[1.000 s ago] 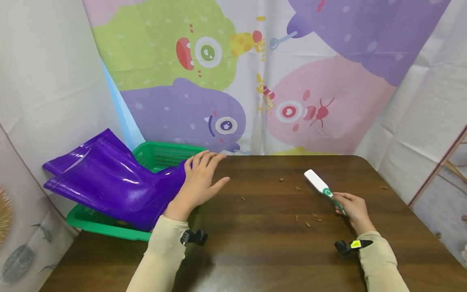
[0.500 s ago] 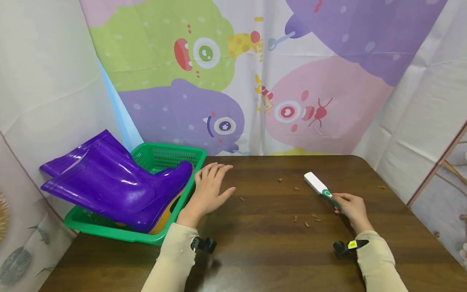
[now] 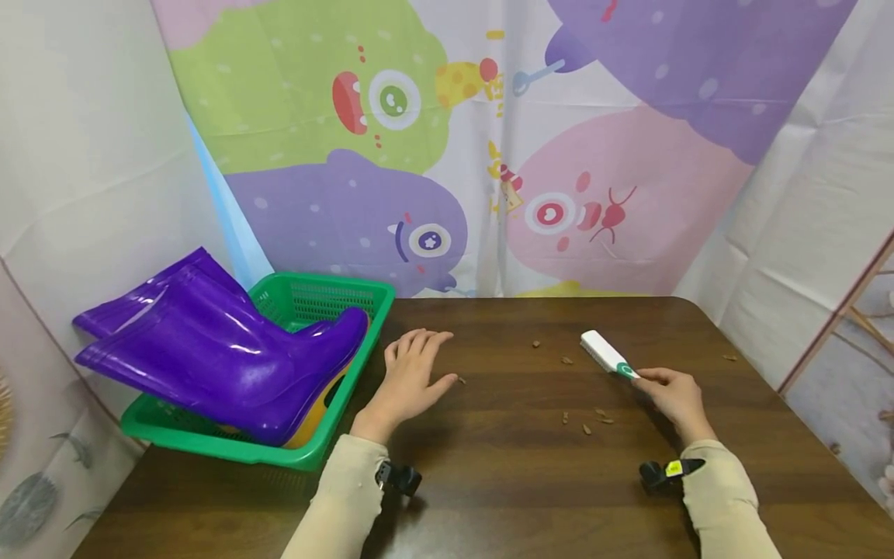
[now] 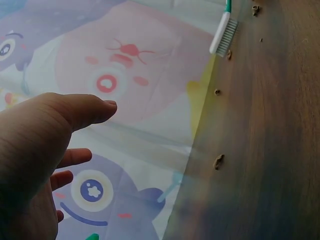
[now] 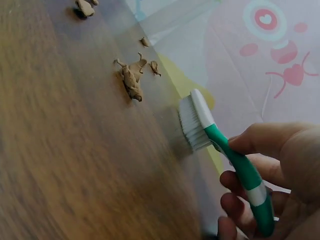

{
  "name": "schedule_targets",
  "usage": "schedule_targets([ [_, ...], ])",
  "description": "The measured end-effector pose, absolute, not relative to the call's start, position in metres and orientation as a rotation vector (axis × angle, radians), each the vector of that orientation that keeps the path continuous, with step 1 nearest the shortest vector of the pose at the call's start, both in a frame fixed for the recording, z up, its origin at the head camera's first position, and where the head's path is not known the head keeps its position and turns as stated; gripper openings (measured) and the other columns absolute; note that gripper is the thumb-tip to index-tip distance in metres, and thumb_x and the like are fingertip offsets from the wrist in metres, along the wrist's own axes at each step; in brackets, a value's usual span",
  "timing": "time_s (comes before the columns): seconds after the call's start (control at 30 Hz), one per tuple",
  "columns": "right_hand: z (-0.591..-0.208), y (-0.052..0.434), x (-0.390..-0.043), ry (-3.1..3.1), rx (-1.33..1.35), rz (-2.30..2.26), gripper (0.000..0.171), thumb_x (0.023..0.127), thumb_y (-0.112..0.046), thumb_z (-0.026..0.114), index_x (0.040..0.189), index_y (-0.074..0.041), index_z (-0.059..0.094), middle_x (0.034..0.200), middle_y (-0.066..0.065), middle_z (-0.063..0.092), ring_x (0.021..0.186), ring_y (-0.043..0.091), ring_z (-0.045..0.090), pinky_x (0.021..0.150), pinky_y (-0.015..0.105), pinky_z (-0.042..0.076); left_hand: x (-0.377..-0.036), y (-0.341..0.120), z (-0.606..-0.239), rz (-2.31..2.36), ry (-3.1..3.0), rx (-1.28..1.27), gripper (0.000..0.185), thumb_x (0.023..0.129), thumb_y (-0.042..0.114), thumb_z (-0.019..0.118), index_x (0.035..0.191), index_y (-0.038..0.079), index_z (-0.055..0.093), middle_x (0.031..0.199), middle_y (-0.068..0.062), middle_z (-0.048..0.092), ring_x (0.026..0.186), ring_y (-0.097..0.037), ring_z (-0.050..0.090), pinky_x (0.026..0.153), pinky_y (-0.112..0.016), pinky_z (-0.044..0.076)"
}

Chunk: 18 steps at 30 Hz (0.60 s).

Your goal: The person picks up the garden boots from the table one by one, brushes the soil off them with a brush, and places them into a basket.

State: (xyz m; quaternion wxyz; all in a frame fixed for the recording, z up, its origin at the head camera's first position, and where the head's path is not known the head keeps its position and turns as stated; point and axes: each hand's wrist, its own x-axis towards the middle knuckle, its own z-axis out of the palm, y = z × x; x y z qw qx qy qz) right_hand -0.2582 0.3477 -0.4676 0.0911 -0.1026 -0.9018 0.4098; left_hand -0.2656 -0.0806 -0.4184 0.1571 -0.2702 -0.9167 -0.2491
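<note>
My right hand grips the green handle of a white-headed brush over the right part of the table. In the right wrist view the white bristles of the brush face the tabletop, with thumb and fingers around the handle. The left hand holds nothing; its fingers are spread and slightly bent above the table, right of the green basket. A pair of glossy purple rain boots with orange soles lies in that basket. Small brown clumps are scattered on the tabletop, one near my left thumb.
The dark wooden table meets a cartoon-printed curtain at its back edge. Pale cloth hangs on the left side. More brown crumbs lie near the right edge. Each wrist wears a strapped black camera.
My left hand has moved away from the boots, to the right and down past the basket's rim, so the boot toe shows. The right hand with the brush has barely shifted.
</note>
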Motion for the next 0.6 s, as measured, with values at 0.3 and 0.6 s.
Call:
schedule_targets([
  [0.3,-0.4623,0.3506,-0.2574,-2.805,-0.187,1.018,0.040,0.088,-0.019,0.072,0.115,0.010,0.066,0.086,0.015,0.067,0.074,0.024,0.056,0.060,0.032,0.044,-0.2638,-0.0833,-0.4171,-0.706,-2.650,-0.761,0.059,0.092,0.028,0.071,0.143,0.010,0.046,0.135,-0.016,0.049,0.134,-0.037,0.031,0.105,-0.062,0.022],
  [0.6,-0.4615,0.3478,-0.2556,-2.861,-0.208,1.004,0.043,0.089,-0.020,0.070,0.117,0.011,0.065,0.092,0.019,0.068,0.078,0.027,0.058,0.062,0.033,0.045,-0.2636,-0.0861,-0.4167,-0.715,-2.644,-0.762,0.059,0.091,0.025,0.072,0.142,0.010,0.046,0.134,-0.015,0.051,0.133,-0.037,0.032,0.105,-0.061,0.022],
])
